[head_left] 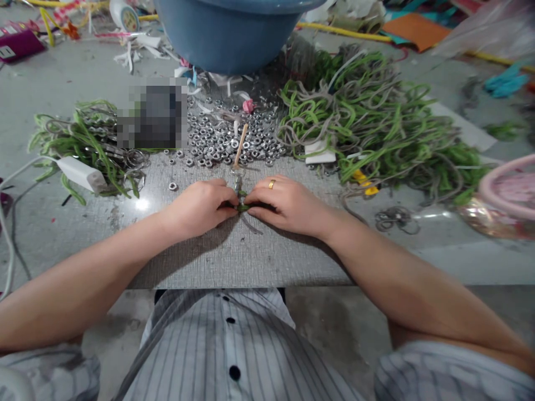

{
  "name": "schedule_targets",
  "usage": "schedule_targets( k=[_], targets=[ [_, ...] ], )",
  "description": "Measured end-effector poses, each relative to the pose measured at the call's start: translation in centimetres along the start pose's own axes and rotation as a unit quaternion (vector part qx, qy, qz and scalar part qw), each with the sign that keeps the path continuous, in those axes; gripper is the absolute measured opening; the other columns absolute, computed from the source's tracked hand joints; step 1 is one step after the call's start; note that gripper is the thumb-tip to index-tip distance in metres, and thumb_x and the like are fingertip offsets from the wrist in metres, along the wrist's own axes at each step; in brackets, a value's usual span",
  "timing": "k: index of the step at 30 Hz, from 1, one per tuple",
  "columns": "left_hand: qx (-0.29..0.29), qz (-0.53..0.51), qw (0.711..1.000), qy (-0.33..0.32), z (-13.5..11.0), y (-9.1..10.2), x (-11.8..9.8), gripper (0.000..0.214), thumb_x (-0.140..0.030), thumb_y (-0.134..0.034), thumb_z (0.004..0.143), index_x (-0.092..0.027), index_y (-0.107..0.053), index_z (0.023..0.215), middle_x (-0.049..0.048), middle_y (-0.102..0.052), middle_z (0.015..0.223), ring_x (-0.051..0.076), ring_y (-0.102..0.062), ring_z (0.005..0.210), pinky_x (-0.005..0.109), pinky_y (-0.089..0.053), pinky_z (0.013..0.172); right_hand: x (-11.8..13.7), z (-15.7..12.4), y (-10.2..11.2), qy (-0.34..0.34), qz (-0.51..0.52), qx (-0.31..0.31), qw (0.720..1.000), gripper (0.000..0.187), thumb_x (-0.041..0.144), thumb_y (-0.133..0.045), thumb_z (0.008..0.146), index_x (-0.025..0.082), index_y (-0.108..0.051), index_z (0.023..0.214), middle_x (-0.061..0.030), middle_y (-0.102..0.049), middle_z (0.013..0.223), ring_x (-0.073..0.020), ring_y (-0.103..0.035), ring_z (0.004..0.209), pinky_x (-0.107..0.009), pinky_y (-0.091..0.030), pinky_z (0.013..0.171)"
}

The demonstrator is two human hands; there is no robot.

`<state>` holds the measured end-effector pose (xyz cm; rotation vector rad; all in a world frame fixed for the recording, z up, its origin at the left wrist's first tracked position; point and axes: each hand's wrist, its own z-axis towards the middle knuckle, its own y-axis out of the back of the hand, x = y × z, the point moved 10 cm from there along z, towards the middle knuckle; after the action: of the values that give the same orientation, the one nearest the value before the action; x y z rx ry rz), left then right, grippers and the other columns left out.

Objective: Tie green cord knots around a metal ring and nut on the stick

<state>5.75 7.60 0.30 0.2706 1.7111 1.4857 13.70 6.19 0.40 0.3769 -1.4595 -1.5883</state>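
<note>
Just in front of the heap of nuts, my left hand (203, 205) and my right hand (288, 205) meet with fingertips pinched on a short green cord (242, 208). My right hand wears a gold ring. A small shiny metal piece (238, 184) stands out above the cord between my fingers; its exact kind is too small to tell. Below the cord a thin grey end (253, 225) lies towards the table edge. Much of the cord is hidden by my fingers. Beyond my hands, a wooden stick (241, 146) leans among loose metal nuts (213, 142).
A blue tub (225, 36) stands behind the nuts. Green and grey cords (376, 120) pile up on the right. Another cord bundle with metal rings (79, 133) lies left, beside a white adapter (81, 172) and a pixelated area. A pink-rimmed container (487, 186) sits at far right.
</note>
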Motion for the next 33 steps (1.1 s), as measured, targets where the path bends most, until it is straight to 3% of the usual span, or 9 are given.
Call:
schedule_targets(
  k=[4, 11, 15, 21, 28, 33],
  targets=[
    [0.004, 0.003, 1.000, 0.004, 0.0, -0.1, 0.0, 0.014, -0.020, -0.061, 0.084, -0.017, -0.074, 0.088, 0.0022, -0.067, 0.078, 0.013, -0.062, 0.067, 0.023, -0.047, 0.065, 0.9, -0.1, 0.3, 0.031, 0.004, 0.000, 0.999, 0.019, 0.026, -0.050, 0.094, 0.019, -0.066, 0.097, -0.0076, -0.069, 0.090, -0.0195, -0.061, 0.084, -0.033, -0.045, 0.078],
    [0.018, 0.020, 1.000, 0.003, 0.3, -0.3, 0.0, 0.014, -0.020, -0.060, 0.085, -0.018, -0.073, 0.086, 0.0010, -0.063, 0.075, 0.012, -0.059, 0.066, 0.022, -0.045, 0.064, 2.9, -0.3, -0.3, 0.092, -0.015, 0.052, 0.994, 0.023, 0.028, -0.048, 0.097, 0.022, -0.070, 0.103, -0.0049, -0.069, 0.090, -0.0180, -0.061, 0.080, -0.031, -0.043, 0.074],
    [0.022, 0.016, 1.000, 0.009, 0.2, -0.3, 0.0, 0.015, -0.018, -0.059, 0.086, -0.016, -0.074, 0.086, 0.0012, -0.061, 0.073, 0.012, -0.058, 0.064, 0.022, -0.046, 0.064, 3.1, -0.2, -1.1, 0.093, -0.032, 0.059, 0.993, 0.025, 0.029, -0.046, 0.098, 0.019, -0.069, 0.091, -0.0048, -0.068, 0.083, -0.0176, -0.060, 0.077, -0.031, -0.042, 0.073],
    [0.018, 0.016, 1.000, 0.000, 0.2, -0.2, -0.1, 0.015, -0.014, -0.059, 0.083, -0.016, -0.073, 0.085, 0.0008, -0.062, 0.073, 0.012, -0.058, 0.064, 0.022, -0.045, 0.063, 2.7, 0.2, -1.5, 0.046, -0.017, 0.034, 0.998, 0.027, 0.028, -0.041, 0.099, 0.017, -0.063, 0.087, -0.0057, -0.066, 0.078, -0.0176, -0.058, 0.071, -0.031, -0.041, 0.070],
    [0.023, 0.041, 0.999, 0.010, 0.2, -0.3, 0.1, 0.014, -0.020, -0.061, 0.084, -0.014, -0.072, 0.078, 0.0007, -0.060, 0.069, 0.011, -0.054, 0.058, 0.022, -0.041, 0.057, -0.5, 0.0, -0.2, -0.127, 0.083, -0.083, 0.985, 0.020, 0.030, -0.046, 0.095, 0.018, -0.061, 0.088, -0.0034, -0.067, 0.078, -0.0145, -0.057, 0.066, -0.026, -0.038, 0.062],
    [0.011, 0.019, 1.000, 0.000, 0.2, 0.0, -0.1, 0.012, -0.018, -0.062, 0.083, -0.016, -0.073, 0.078, -0.0015, -0.059, 0.065, 0.009, -0.054, 0.057, 0.020, -0.039, 0.055, -0.7, 0.1, -0.5, -0.143, 0.067, -0.093, 0.983, 0.020, 0.029, -0.047, 0.093, 0.018, -0.063, 0.088, -0.0031, -0.069, 0.077, -0.0145, -0.059, 0.067, -0.026, -0.037, 0.063]
  ],
)
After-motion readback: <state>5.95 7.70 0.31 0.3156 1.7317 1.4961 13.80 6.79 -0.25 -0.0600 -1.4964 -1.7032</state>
